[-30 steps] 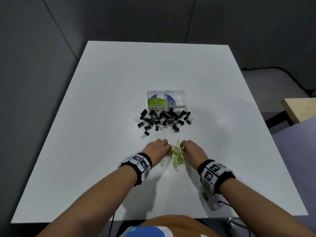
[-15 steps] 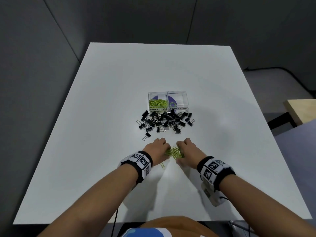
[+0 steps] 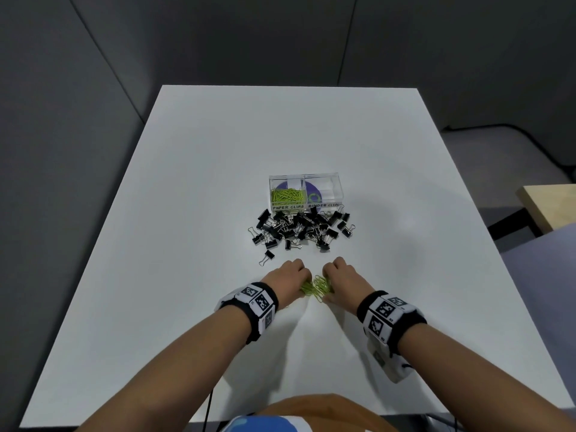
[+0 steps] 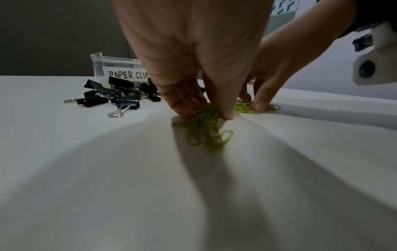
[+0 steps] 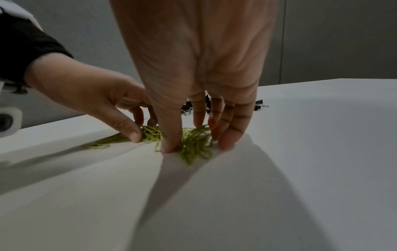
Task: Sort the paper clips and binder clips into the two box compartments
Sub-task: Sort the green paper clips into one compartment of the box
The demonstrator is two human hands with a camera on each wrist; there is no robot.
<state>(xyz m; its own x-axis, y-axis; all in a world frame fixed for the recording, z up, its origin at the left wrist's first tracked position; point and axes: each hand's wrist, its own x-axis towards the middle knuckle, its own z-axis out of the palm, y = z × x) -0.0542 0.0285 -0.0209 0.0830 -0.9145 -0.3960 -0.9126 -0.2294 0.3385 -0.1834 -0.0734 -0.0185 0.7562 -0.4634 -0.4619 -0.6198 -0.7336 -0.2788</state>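
Observation:
A clear two-compartment box stands mid-table, labelled PAPER CLIPS on the left and BINDER CLIPS on the right. Green paper clips lie in its left compartment. Black binder clips are heaped on the table just in front of it. Nearer to me, loose green paper clips lie bunched between my hands. My left hand pinches one clump between thumb and fingers. My right hand has its thumb and curled fingers round another clump. Both hands press down on the table.
The white table has bare surface to the left, right and behind the box. One binder clip lies apart, just ahead of my left hand. A wooden surface stands beyond the table's right edge. A few stray paper clips trail beside my left thumb.
Both hands have drawn closer together and slightly toward me. The spread paper clips have been raked into a tighter bunch between them. Box and binder clips are unmoved.

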